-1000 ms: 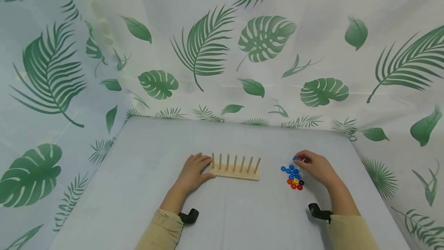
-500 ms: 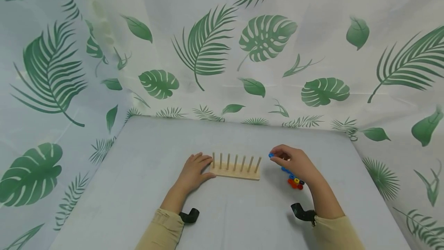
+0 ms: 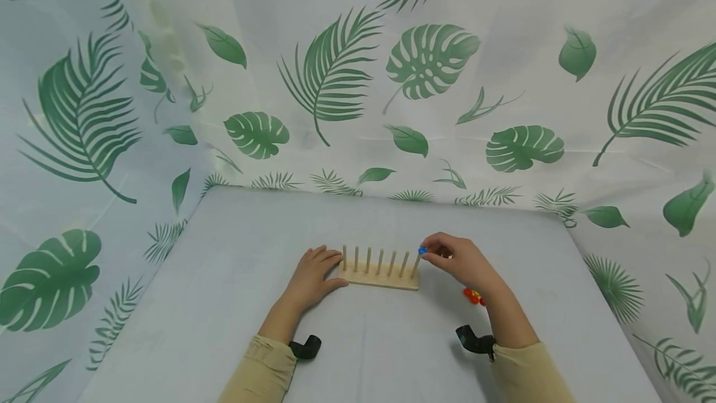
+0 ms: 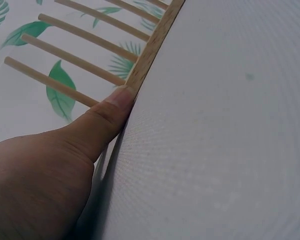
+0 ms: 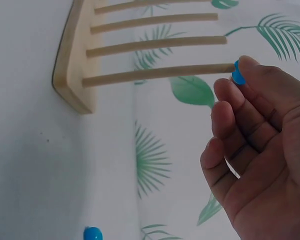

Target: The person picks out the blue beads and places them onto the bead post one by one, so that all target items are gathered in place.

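Observation:
A wooden peg board (image 3: 377, 277) with several upright pegs stands on the table. My left hand (image 3: 313, 275) grips its left end; in the left wrist view the thumb (image 4: 117, 102) presses on the front edge of the base, and the other fingers are hidden there. Between thumb and fingertips, my right hand (image 3: 461, 260) pinches a small blue ring bead (image 3: 422, 250) right at the top of the rightmost peg (image 5: 160, 74). The right wrist view has the blue bead (image 5: 238, 74) against that peg's tip. No bead shows on the pegs.
Red and yellow beads (image 3: 474, 296) lie on the white tabletop (image 3: 358, 341) below the right hand, partly covered by the forearm. One loose blue bead (image 5: 93, 233) appears low in the right wrist view. Behind the table hangs a leaf-print curtain (image 3: 347, 79).
My right hand has lifted a blue bead from the pile and carried it left to the rightmost peg's top. The left hand stays at the board's end.

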### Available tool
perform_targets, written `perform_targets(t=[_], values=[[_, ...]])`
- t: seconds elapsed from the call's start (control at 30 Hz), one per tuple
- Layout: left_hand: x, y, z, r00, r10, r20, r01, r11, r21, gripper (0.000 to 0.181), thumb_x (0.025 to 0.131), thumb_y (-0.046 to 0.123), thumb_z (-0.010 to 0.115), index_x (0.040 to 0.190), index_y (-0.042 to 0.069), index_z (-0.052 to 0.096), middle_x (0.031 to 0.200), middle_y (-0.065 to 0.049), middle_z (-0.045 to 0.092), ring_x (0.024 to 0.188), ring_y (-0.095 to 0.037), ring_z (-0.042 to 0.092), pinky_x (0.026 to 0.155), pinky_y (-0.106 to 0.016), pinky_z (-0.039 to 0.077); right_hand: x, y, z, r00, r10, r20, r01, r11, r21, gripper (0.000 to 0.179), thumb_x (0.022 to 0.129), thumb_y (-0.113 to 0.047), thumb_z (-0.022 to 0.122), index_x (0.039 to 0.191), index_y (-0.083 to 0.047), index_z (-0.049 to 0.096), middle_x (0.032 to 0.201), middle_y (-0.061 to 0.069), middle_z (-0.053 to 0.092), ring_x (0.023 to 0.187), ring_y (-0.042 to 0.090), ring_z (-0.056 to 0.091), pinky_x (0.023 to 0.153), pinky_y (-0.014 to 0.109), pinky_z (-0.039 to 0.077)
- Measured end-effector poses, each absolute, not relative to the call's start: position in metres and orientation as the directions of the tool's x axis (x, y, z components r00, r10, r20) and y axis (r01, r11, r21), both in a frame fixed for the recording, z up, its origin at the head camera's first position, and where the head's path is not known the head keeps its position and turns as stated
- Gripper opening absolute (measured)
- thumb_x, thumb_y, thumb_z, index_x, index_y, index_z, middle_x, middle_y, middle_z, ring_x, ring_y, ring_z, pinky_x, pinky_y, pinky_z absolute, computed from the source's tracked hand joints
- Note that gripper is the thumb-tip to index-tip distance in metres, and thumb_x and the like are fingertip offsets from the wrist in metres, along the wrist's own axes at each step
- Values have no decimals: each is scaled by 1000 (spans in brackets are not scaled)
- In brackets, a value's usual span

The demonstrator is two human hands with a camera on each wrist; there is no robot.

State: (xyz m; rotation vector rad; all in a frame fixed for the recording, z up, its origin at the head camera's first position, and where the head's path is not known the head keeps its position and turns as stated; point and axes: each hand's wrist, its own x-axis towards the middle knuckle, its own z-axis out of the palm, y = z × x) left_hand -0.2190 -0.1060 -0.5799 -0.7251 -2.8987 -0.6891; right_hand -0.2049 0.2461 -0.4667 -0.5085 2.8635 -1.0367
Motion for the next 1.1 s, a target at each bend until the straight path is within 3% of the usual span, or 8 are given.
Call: perform_targets(t=[0.2, 0.47, 0.6, 0.83, 1.1], values=[[-218, -106, -577, -887, 432, 164, 460, 790, 406, 66, 88, 55, 66, 141, 17, 56, 145, -2, 55, 145, -31, 37, 124, -54, 21, -204, 241, -472, -936, -346, 68, -311, 719, -622, 16, 93, -30, 70, 108, -25, 68, 85, -11, 64, 76, 10, 56, 61, 23, 49], [-218, -105, -577, -889, 425, 170, 456, 792, 405, 65, 88, 54, 67, 140, 17, 57, 144, -2, 55, 145, -31, 38, 124, -54, 22, -202, 242, -494, -950, -309, 52, -266, 709, -653, 21, 92, -32, 71, 111, -22, 68, 88, -9, 63, 78, 10, 56, 61, 23, 49], [-218, -105, -578, -891, 422, 170, 453, 797, 398, 65, 88, 54, 66, 140, 17, 57, 144, -1, 55, 144, -31, 38, 124, -54, 22, -200, 241, -507, -947, -304, 103, -293, 687, -665, 23, 92, -30, 72, 112, -22, 67, 98, -7, 65, 88, 12, 60, 72, 27, 54], [-218, -105, -577, -889, 429, 159, 456, 802, 387, 65, 88, 55, 66, 141, 17, 56, 144, -2, 55, 145, -31, 38, 123, -53, 23, -198, 239, -527, -959, -270, 82, -247, 667, -703, 19, 92, -27, 72, 109, -24, 65, 119, 0, 65, 114, 28, 62, 97, 48, 54], [-218, -105, -579, -890, 424, 169, 455, 799, 394, 65, 88, 55, 66, 141, 18, 56, 144, -2, 55, 145, -31, 38, 124, -53, 22, -194, 235, -545, -979, -196, 52, -174, 675, -717, 18, 89, -25, 75, 106, -20, 68, 112, 3, 70, 106, 25, 67, 95, 48, 56]])
